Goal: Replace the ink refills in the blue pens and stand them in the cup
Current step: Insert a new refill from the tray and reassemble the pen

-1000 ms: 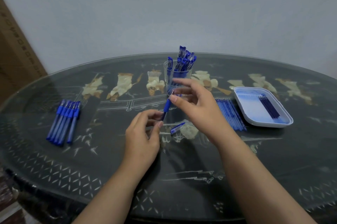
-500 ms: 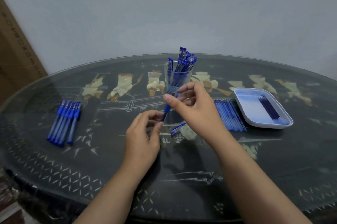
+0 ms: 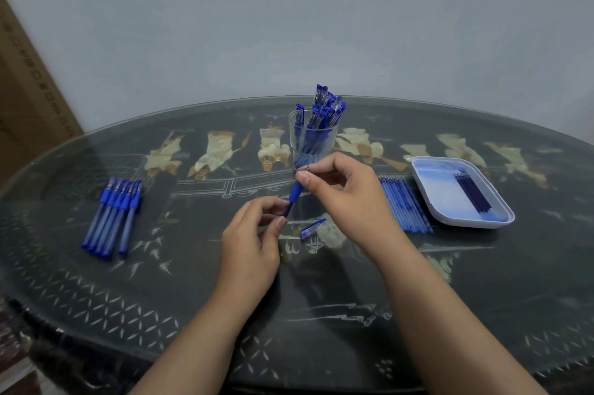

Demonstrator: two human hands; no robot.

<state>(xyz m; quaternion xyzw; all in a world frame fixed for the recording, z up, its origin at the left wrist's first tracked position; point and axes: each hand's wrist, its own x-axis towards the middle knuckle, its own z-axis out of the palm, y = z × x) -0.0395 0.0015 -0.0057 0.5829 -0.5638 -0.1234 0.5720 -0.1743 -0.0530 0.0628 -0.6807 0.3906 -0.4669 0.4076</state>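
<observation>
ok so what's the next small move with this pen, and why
Probably twist the tip of the pen with the right hand while the left hand steadies the barrel: right thumb and finger pinch its upper end, the left grips its lower end, and the cap lies off on the table. Whether the turn loosens or tightens, I cannot tell.

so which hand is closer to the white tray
Right. The right hand is left of the white tray, across the refills; the left hand is farther left, beyond the pen.
</observation>
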